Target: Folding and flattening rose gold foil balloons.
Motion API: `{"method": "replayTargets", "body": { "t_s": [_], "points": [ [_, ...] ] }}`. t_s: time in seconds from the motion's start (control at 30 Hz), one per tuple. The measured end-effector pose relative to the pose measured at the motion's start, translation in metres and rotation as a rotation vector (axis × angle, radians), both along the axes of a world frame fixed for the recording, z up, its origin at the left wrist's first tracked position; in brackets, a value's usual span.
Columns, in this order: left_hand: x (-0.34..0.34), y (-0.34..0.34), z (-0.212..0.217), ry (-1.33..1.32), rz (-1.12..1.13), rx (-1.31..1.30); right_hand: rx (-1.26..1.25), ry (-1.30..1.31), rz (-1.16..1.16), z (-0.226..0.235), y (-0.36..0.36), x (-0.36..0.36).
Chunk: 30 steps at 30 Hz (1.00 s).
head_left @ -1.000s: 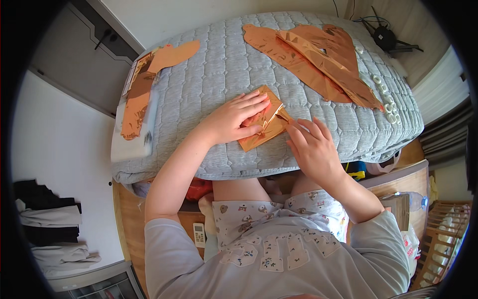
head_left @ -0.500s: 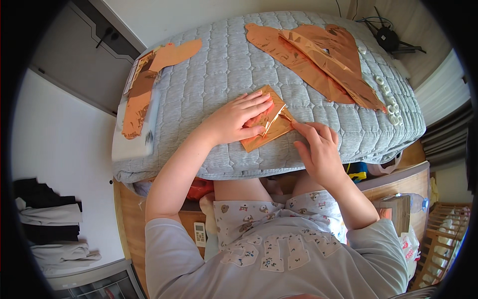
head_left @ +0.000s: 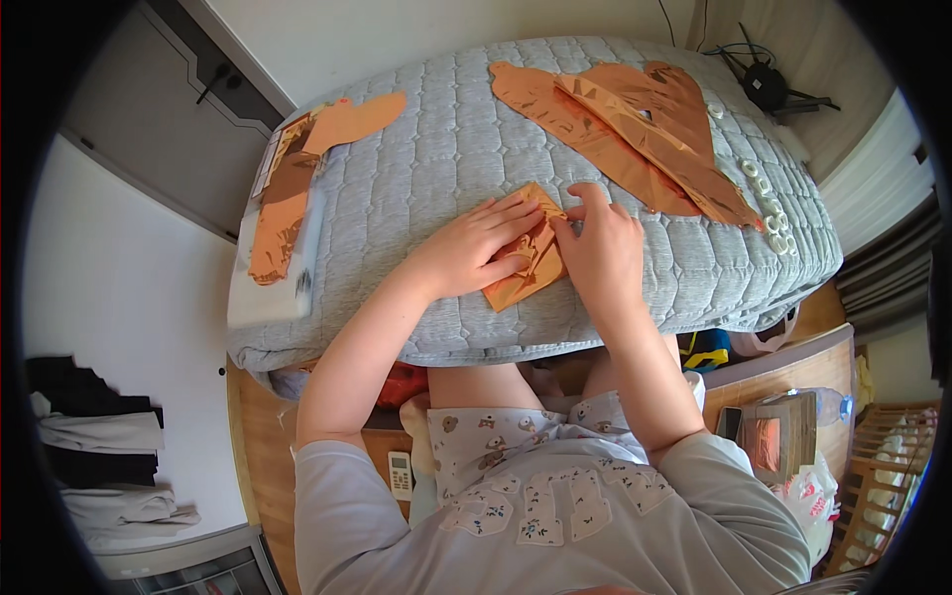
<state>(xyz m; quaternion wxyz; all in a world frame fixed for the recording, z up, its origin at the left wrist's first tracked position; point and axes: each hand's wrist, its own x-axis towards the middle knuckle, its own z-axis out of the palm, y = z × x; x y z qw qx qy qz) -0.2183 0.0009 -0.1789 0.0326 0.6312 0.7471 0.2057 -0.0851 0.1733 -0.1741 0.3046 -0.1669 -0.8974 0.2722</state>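
Both hands work a folded copper-coloured foil sheet (head_left: 526, 260) on the grey quilted mattress (head_left: 446, 169) — left hand (head_left: 483, 246) pressing flat and open, right hand (head_left: 598, 248) pinching its edge.

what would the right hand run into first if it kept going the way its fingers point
The right hand points up and away across the grey quilted pad. Past its fingertips, the first thing looks like the long copper foil balloons, though depth is hard to judge.
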Motion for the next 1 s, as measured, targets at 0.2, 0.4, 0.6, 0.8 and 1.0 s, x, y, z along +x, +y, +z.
{"method": "replayTargets", "body": {
  "t_s": [0.2, 0.4, 0.6, 0.8, 1.0],
  "points": [
    [0.0, 0.001, 0.0, 0.009, -0.02, 0.008, 0.059, -0.001, -0.08, -0.002, -0.005, -0.004],
    [-0.001, -0.002, -0.003, 0.003, -0.003, 0.05, 0.101, 0.034, -0.066, -0.002, -0.009, -0.009],
    [0.003, 0.003, 0.005, -0.026, -0.022, 0.053, 0.019, 0.018, -0.065, -0.006, -0.001, -0.014],
    [0.001, 0.001, 0.0, -0.046, -0.003, 0.025, 0.139, 0.015, 0.011, -0.002, 0.0, -0.009],
    [-0.001, -0.004, 0.0, -0.045, 0.0, 0.025, 0.414, 0.096, 0.579, -0.003, 0.0, 0.029]
  ]
}}
